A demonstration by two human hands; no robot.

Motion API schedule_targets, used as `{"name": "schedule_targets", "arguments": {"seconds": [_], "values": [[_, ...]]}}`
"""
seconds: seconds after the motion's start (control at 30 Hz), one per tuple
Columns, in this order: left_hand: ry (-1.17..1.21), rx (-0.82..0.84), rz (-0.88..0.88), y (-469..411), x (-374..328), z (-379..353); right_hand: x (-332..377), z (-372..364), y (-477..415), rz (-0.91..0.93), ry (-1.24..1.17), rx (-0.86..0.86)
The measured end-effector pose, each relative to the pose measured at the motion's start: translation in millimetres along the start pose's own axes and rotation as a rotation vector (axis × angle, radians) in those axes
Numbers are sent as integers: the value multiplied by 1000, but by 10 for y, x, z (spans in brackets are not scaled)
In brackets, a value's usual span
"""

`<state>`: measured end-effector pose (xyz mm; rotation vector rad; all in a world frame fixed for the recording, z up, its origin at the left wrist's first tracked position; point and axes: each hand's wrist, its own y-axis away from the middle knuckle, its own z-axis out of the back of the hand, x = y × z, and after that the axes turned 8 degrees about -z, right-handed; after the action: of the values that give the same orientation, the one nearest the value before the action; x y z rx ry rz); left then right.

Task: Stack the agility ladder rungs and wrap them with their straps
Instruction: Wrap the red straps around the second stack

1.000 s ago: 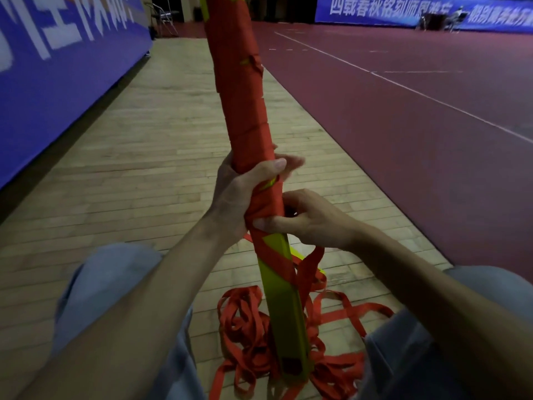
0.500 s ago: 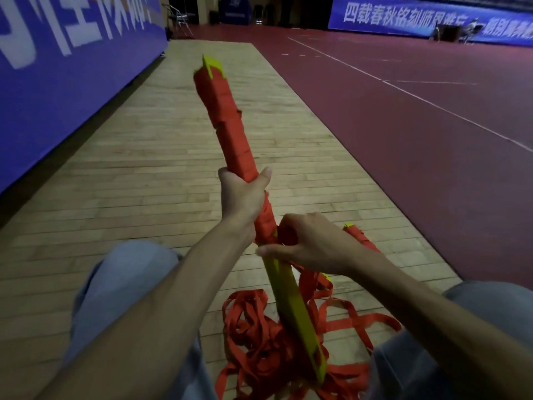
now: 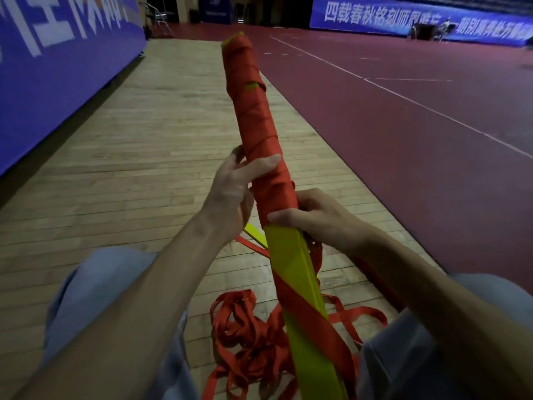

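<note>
Rung stack [image 3: 291,261] long, tilted: top end points up and away, bottom end down near floor [image 3: 129,168]. Red strap [image 3: 253,111] covers top half; bottom half mostly bare yellow. Left hand [image 3: 230,194] curls round wrapped part, higher up. Right hand [image 3: 320,217] curls round stack just where red stops, thumb on wrap edge, nearer bare part. Loose strap heap [image 3: 245,336] lies below. Next turns probably go downward, toward person.

Smooth yellow plastic rungs [image 3: 291,255], matt red woven straps [image 3: 253,116], worn wooden floorboards [image 3: 144,125]
</note>
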<state>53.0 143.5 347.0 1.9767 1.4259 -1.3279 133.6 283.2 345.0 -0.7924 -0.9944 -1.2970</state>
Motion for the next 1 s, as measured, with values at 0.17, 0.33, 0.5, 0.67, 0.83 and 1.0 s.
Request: {"name": "schedule_targets", "arguments": {"seconds": [0.17,0.33,0.5,0.67,0.83,1.0], "values": [[144,110,-20,111,34,-20,27,-27,-9,1,1,161],[187,118,50,108,43,-36,-27,-60,-51,-154,326,96],[-163,-105,-9,38,15,-37,-76,-21,-56,-164,518,44],[-350,-354,-45,-12,121,-14,-172,-249,-105,-109,685,-5],[-169,-216,132,20,120,-16,-227,-209,-136,-193,697,-24],[-144,-24,56,8,-12,-20,-93,-33,-31,-120,363,27]]}}
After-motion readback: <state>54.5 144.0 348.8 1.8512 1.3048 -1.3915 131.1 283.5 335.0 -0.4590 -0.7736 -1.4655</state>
